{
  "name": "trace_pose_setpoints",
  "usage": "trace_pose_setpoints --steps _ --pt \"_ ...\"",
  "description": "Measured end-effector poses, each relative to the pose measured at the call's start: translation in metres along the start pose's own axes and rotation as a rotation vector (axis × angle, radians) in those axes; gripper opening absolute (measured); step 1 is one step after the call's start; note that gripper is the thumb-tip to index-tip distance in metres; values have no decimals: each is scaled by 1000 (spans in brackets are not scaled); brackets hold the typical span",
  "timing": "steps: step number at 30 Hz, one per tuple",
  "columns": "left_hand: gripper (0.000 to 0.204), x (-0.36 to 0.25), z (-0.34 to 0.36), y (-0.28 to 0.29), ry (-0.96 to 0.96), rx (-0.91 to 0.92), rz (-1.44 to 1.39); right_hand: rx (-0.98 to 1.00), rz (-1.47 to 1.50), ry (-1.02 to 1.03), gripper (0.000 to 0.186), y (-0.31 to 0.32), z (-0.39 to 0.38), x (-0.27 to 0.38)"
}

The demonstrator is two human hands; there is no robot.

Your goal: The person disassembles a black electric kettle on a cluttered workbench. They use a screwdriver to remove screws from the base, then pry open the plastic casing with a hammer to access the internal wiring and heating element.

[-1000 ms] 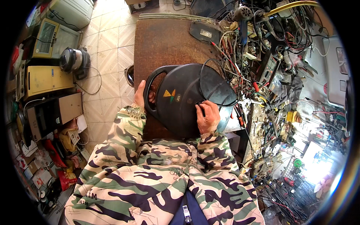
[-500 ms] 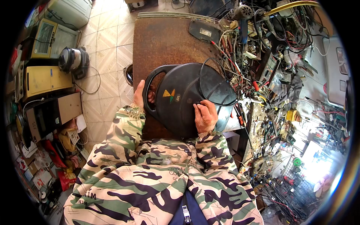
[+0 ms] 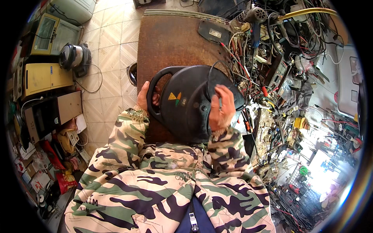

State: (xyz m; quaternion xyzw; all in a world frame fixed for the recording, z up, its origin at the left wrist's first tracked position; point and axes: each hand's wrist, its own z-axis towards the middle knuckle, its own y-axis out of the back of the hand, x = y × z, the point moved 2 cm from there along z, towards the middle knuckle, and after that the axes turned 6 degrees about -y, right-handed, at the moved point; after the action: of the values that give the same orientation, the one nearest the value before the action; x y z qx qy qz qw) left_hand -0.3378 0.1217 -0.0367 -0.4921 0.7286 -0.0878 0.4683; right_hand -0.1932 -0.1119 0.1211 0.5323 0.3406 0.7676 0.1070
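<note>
A round black plastic case (image 3: 180, 116) with a loop handle, a yellow-and-green emblem and a small round dark knob lies on the brown wooden board (image 3: 175, 35). My left hand (image 3: 149, 95) grips the handle at its left side, fingers showing inside the loop. Over the case's right part, beside a black cable that loops across it, I see my right hand (image 3: 222, 106) raised, fingers loosely bent and somewhat apart; whether they touch the cable I cannot tell.
Tangled cables, tools and parts (image 3: 279, 70) crowd the right side. A flat black plate (image 3: 208, 29) sits at the board's back right. At left, an electric cooker (image 3: 72, 56) stands on the tiled floor (image 3: 108, 66), beside a row of cabinets and boxes (image 3: 46, 77).
My right hand has left the small knob, moving up and to the right as its fingers loosened, so the knob now shows. My left hand stays on the handle.
</note>
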Motion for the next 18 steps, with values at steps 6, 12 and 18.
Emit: trace_pose_setpoints --steps 6,12,18 --pt "59 1 -1 -2 -5 -3 -12 164 -65 442 55 -58 25 8" --pt "57 1 -3 0 -7 -12 -38 251 -171 507 54 -68 21 7" --pt "59 -3 -8 -3 -11 -46 -21 440 -211 504 56 -67 30 15"
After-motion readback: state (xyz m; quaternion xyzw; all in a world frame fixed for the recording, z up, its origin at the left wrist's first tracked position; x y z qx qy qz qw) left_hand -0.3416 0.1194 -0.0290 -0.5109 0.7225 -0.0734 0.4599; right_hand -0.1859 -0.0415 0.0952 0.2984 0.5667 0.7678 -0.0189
